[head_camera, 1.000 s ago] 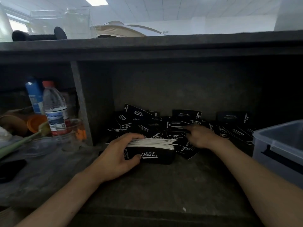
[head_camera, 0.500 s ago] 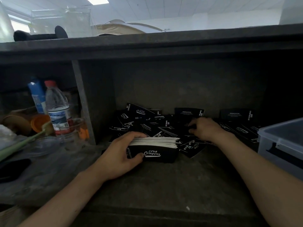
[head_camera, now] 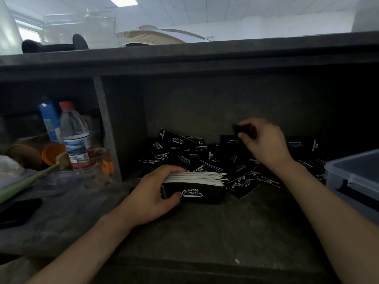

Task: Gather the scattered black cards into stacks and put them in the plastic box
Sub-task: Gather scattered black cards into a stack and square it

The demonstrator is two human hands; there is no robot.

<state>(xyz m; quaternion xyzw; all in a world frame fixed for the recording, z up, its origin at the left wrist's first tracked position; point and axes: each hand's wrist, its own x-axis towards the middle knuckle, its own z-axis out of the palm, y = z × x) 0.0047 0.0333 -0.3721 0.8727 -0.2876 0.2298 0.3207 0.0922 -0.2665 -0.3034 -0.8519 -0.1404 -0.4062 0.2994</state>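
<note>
A thick stack of black cards [head_camera: 196, 185] stands on its edge on the dark shelf, white card edges up and "Club Camping" printed on its front. My left hand [head_camera: 151, 193] grips the stack's left end, fingers over the top and thumb on the front. Behind it lies a loose pile of scattered black cards [head_camera: 184, 154] against the back wall. My right hand [head_camera: 262, 142] is raised above the pile and pinches a single black card [head_camera: 243, 130] between thumb and fingers. The plastic box [head_camera: 352, 181], translucent with a grey-blue rim, sits at the right edge.
A vertical shelf divider [head_camera: 106, 130] separates a left compartment holding a water bottle [head_camera: 74, 136], a blue bottle [head_camera: 49, 119], an orange cup [head_camera: 52, 153] and clear glassware [head_camera: 96, 162]. A dark phone-like slab [head_camera: 18, 212] lies front left. The shelf top hangs low overhead.
My right hand has lifted off the pile, rising up and to the right with one card pinched. The left hand and the stack have stayed in place.
</note>
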